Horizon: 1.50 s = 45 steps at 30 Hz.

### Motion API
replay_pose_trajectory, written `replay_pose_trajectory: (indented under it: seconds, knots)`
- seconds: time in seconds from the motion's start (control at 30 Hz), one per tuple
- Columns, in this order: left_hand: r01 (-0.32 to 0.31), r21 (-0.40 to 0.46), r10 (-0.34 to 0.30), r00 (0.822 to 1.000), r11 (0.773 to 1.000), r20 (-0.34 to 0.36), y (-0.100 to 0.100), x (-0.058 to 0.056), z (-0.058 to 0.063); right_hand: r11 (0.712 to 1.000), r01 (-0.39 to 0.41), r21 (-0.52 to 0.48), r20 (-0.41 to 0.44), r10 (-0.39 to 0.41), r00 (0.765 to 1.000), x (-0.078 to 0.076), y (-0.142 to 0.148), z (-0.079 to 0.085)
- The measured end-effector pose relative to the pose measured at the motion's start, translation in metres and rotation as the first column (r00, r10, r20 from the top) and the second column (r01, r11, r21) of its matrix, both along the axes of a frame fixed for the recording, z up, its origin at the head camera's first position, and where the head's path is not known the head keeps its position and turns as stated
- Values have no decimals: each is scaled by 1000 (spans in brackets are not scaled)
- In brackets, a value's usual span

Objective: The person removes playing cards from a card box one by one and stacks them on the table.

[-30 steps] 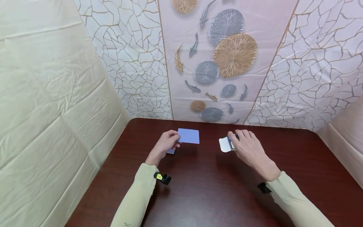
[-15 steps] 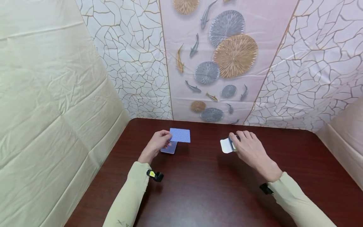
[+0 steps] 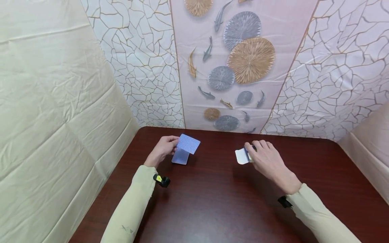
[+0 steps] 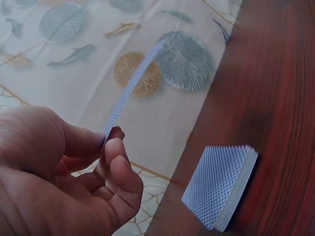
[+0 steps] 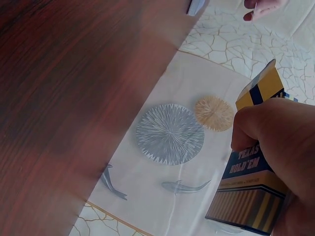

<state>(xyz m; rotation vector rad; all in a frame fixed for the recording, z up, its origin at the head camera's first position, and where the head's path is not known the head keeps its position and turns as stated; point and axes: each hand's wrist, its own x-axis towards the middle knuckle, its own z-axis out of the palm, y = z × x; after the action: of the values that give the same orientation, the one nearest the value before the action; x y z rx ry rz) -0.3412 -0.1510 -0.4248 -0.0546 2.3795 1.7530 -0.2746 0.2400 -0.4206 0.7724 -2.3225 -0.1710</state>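
Note:
Between thumb and fingers, my left hand (image 3: 164,148) pinches a blue-backed playing card (image 3: 188,143) by one edge. In the left wrist view that card (image 4: 129,91) is seen nearly edge-on and slightly bent. Below it on the table lies a squared deck of cards (image 3: 180,156), patterned backs up; the held card hangs above the deck, apart from it. My right hand (image 3: 267,158) grips a card box with its white flap (image 3: 241,156) open toward the left. In the right wrist view the box (image 5: 248,191) is dark blue and yellow, lettered "Texas Hold'em"; my fingers hide part of it.
The dark red-brown table (image 3: 206,202) ends at a patterned cloth backdrop (image 3: 225,81) just behind both hands. A pale cloth (image 3: 60,118) hangs along the left side. Bare tabletop lies between the deck and the box.
My left hand has moved left with the card, which is now tilted, and more of the deck beneath shows. The right hand and box have stayed almost still.

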Motion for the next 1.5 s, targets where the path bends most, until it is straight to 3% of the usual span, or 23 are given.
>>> replay_pose_trajectory:
  seconds: [0.23,0.47,0.77,1.1,1.5]
  knots:
    - [-1,-57,3,999,998,43,-5,-11,-1,1000,4,2,10,-4,1000,1,2,-2]
    - [30,-128,-25,999,991,41,-9,-21,-1,1000,6,2,21,-6,1000,1,2,-3]
    - [-52,-88,54,998,995,21,-7,-36,-5,1000,3,-5,13,-3,1000,1,2,-3]
    - [-40,-107,44,998,993,38,-8,-45,-11,1000,16,6,58,-17,998,4,1,-7]
    - [-47,-90,53,997,995,62,-6,-56,-31,1000,-1,-5,38,1,999,1,3,-8]
